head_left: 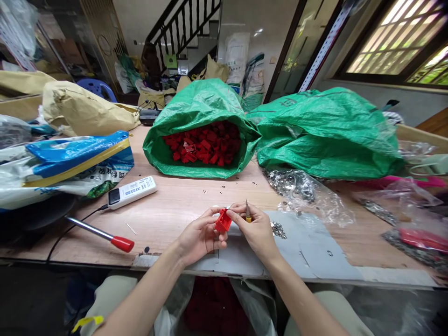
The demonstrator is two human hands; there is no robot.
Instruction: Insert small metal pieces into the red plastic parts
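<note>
Above the front of the table, my left hand (200,237) pinches a small red plastic part (223,221), an open box shape with its hollow side showing. My right hand (258,232) meets it from the other side, fingertips at the part's upper edge. Tucked in the right fingers is a pointed metal tool with a yellow grip (248,213), tip upward. Whether those fingertips also hold a tiny piece cannot be made out. Just right of the hand, a small pile of metal pieces (279,230) lies on a grey sheet (308,247).
A green sack (196,105) full of red parts (206,144) opens toward me. Another green sack (325,135) lies to its right, behind a clear bag of metal pieces (297,184). At left are a white device (132,192) and a red-tipped lever (122,243). More red parts (215,308) sit below the table edge.
</note>
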